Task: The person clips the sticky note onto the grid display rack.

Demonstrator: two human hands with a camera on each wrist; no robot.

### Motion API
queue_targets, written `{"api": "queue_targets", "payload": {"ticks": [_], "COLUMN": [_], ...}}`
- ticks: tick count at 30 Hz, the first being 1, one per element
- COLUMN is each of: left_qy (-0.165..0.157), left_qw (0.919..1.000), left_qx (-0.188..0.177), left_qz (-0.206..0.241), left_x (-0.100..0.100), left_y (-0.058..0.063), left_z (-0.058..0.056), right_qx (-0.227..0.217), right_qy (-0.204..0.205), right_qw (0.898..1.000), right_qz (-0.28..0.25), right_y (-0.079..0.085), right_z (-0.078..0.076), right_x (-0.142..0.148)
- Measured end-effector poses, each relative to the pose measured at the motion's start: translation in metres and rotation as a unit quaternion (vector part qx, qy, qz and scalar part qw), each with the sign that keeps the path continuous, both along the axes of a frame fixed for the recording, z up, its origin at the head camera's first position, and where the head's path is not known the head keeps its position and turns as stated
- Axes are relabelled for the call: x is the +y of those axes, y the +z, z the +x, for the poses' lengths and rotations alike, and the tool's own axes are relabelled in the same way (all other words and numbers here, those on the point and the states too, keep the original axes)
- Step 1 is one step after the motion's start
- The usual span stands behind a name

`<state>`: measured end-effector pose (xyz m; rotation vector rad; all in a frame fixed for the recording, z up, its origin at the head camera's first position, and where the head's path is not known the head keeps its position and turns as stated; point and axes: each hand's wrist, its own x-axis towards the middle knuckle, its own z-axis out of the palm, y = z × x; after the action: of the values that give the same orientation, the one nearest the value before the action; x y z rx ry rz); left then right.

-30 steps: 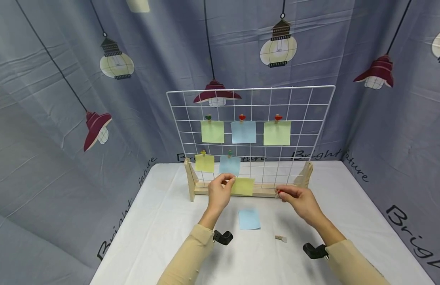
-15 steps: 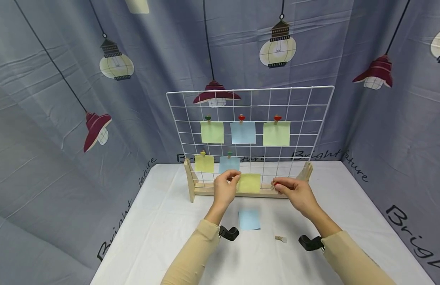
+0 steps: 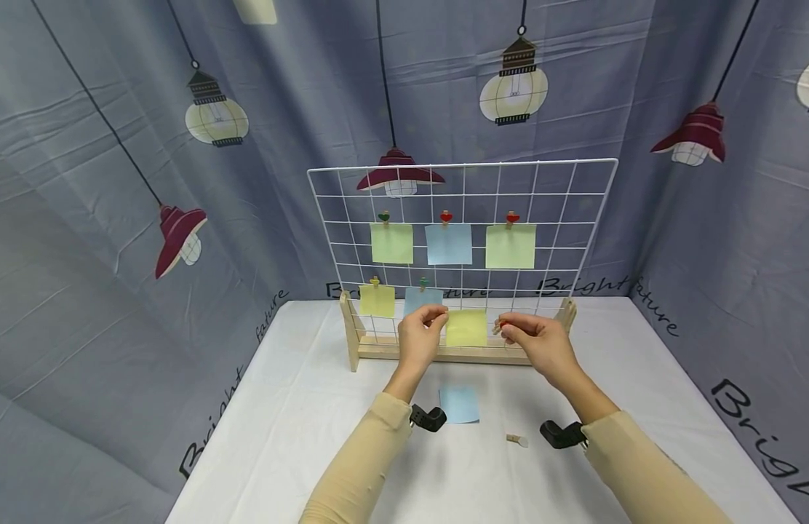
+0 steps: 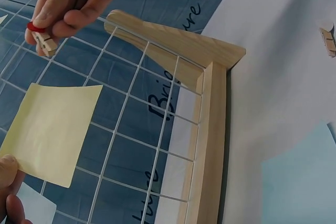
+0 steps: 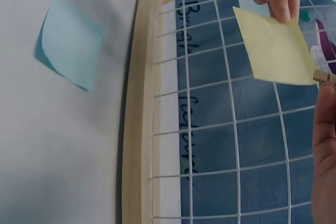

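My left hand [image 3: 420, 338] pinches a yellow sticky note [image 3: 466, 328] by its left edge, in front of the lower part of the white wire grid [image 3: 481, 281]. To the right of the note, my right hand [image 3: 540, 343] holds a small wooden clothespin [image 4: 44, 42] with a red decoration between thumb and fingers. In the right wrist view the clothespin's tip shows close to the note's corner. Green and blue notes hang in the grid's upper row under heart clothespins. Below them hang a yellow note [image 3: 377, 300] and a blue note [image 3: 421, 298], the latter partly hidden by my left hand.
The grid stands in a wooden base [image 3: 473, 354] on a white-covered table [image 3: 300, 437]. A loose blue sticky note [image 3: 459, 405] and another clothespin [image 3: 516, 439] lie on the table in front. Behind hangs a blue-grey curtain [image 3: 267, 218] printed with lamps.
My left hand has moved up and to the right with the yellow note. The right hand has moved left and up with the clothespin, bringing the two closer together.
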<state>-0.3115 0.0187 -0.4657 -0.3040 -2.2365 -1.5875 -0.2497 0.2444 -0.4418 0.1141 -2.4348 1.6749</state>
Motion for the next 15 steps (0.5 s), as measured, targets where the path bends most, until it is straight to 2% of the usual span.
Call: {"api": "queue_targets", "payload": {"ticks": [6, 15], "left_qy": [0.000, 0.004], "left_qw": [1.0000, 1.0000], "left_qx": [-0.009, 0.000], "left_qz": [0.004, 0.001], "left_x": [0.004, 0.013], "left_y": [0.003, 0.009], "left_z": [-0.003, -0.008], "right_qx": [0.007, 0.017], "right_qy": [-0.016, -0.052], "right_qw": [1.000, 0.997], "right_qz": [-0.019, -0.051], "right_y": [0.001, 0.007], "right_z": [-0.009, -0.018], "right_x": [-0.007, -0.015]}}
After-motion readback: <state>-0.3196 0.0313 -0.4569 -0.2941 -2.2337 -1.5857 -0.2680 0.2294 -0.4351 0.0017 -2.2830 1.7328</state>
